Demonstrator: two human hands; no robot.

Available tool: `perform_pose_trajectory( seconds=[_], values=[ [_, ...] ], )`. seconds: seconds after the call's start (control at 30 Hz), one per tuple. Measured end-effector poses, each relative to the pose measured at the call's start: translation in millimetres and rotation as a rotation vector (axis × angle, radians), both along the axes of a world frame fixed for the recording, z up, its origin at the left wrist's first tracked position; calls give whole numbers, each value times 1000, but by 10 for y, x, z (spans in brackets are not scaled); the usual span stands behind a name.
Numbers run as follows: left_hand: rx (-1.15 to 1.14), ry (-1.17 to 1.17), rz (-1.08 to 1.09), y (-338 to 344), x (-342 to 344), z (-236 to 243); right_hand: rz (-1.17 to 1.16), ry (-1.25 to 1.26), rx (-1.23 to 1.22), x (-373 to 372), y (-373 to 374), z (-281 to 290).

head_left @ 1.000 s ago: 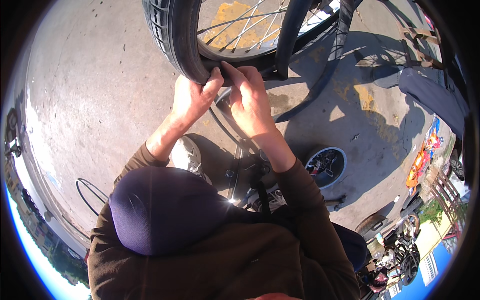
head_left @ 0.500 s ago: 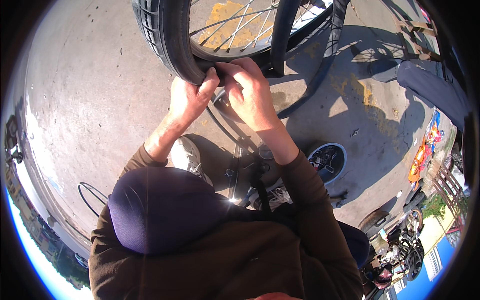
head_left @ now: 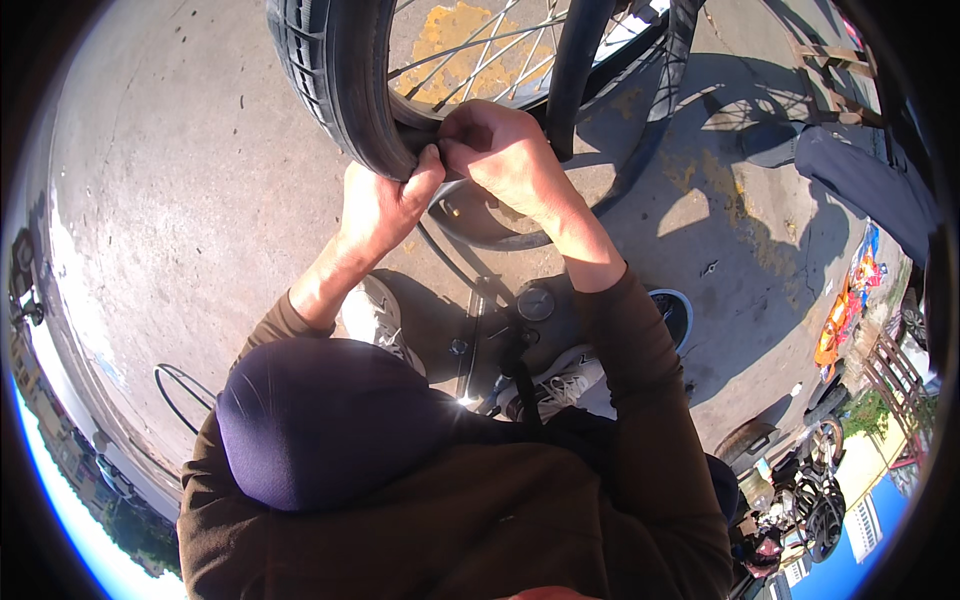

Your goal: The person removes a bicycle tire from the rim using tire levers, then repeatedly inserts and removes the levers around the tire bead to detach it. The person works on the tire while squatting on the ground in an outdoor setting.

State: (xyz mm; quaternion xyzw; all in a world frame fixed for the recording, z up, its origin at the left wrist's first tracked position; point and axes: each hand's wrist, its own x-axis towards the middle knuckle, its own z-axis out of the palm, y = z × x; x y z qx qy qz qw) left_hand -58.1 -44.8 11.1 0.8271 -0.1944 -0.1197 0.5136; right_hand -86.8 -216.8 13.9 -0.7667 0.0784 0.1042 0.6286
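Black rubber of the tire (head_left: 335,75) sits clamped in the fingers of the left hand (head_left: 382,205); those of the right hand (head_left: 512,155) curl at its inner edge, their hold unclear. It curves ahead around spokes (head_left: 477,63); uneven pulling could nip skin or snag the loose tube (head_left: 655,125).

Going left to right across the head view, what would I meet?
Thin black loop on the ground → tyre's treaded outer side → left hand → right hand → pale-rimmed round container → another person's trouser leg.
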Motion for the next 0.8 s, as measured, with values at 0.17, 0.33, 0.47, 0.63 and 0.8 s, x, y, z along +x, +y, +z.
perform_pose_trajectory(
  seconds=[0.17, 0.33, 0.47, 0.63, 0.8],
  values=[
    [2, -34, -32, 15, 7, -47, 105, 23, -92, 85, -60, 20],
    [-5, -45, -47, 23, 6, -32, 207, -8, -120, 149, -119, 12],
    [-15, -97, -58, 12, 21, -2, 240, -84, -144, 180, -132, -13],
    [-10, -98, -63, 24, 33, -17, 247, -128, -159, 194, -116, -47],
    [4, -86, -56, 42, 41, -56, 240, -176, -179, 205, -105, -50]
  ],
)
